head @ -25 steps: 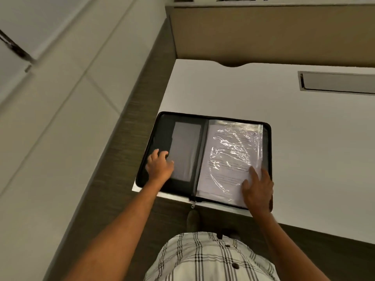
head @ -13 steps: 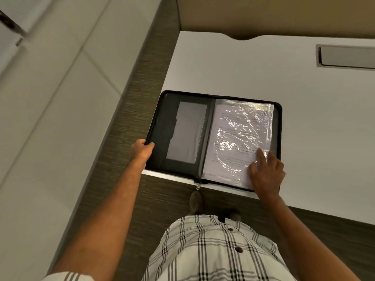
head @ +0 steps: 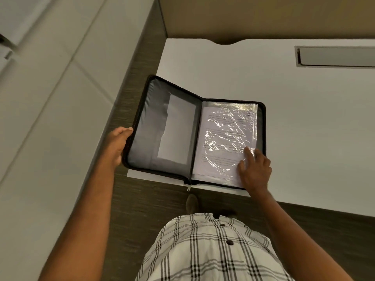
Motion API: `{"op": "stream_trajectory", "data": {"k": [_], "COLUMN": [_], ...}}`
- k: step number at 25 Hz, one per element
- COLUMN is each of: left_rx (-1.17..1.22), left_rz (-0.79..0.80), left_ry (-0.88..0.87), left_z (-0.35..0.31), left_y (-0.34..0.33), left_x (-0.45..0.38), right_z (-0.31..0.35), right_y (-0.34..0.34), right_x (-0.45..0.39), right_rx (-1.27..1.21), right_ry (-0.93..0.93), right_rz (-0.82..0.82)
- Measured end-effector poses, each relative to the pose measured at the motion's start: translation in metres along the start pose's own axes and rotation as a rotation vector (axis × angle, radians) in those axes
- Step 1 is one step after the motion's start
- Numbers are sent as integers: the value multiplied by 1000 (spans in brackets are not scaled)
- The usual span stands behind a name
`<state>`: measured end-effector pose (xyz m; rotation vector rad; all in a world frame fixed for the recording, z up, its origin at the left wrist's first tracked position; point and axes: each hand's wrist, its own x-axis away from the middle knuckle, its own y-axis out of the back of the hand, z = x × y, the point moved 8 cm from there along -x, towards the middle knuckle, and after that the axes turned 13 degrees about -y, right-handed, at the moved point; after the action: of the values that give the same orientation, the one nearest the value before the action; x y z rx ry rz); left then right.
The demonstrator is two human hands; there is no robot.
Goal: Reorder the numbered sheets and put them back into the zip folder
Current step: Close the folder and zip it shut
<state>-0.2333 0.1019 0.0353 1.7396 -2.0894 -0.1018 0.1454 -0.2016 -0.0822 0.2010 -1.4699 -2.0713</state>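
Nearest the camera is a checked shirt (head: 209, 248) with dark buttons, and past its hem a shoe (head: 191, 202) on the dark floor strip (head: 129, 199). The zip folder (head: 162, 126) lies open at the near left corner of the white worktop (head: 294, 122), its zip pull (head: 188, 188) hanging over the edge. The left hand (head: 117, 145) grips the left cover's outer edge, raising it off the worktop. The right hand (head: 254, 169) rests flat, fingers straight, on the glossy plastic sleeve (head: 227, 138) over the printed sheets. Farther right sits a recessed slot (head: 334, 56); beyond, a beige partition (head: 263, 17).
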Motion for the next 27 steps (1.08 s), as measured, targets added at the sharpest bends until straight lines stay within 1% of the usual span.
{"op": "stream_trajectory", "data": {"k": [2,7,9,12,13,15,17,18,19,21,23,25,27], "left_rx": [137,279,283,177,136,67,-1,-55,-140,-404,-717,-948,-1079], "left_rz": [130,402,513,605,617,634,642,647,653,692,733,753,764], "left_ry": [6,-87,-121,-190,-205,-242,-277,-291,-303,-336,-375,-427,-491], "left_z": [-23,-82,-96,-105,-107,-108,-101,-93,-81,-51,-19,6,28], "left_y": [-14,-75,-109,-163,-181,-217,-247,-260,-270,-286,-292,-293,-296], "left_x": [17,61,77,96,103,118,127,129,129,124,119,119,123], "right_z": [-1,-8,-11,-21,-21,-22,-23,-26,-32,-45,-49,-49,-51], "right_y": [0,3,7,7,12,27,44,46,46,49,53,54,52], "right_x": [-1,-5,-9,-18,-20,-20,-13,-11,-13,-20,-22,-18,-15], "right_rx": [-12,-101,-149,-241,-305,-544,-818,-925,-1014,-1139,-1193,-1093,-927], "right_ry": [0,-56,-56,-73,-66,-114,-271,-364,-418,-459,-477,-470,-395], "right_rz": [16,121,146,198,210,263,432,523,576,604,613,575,462]}}
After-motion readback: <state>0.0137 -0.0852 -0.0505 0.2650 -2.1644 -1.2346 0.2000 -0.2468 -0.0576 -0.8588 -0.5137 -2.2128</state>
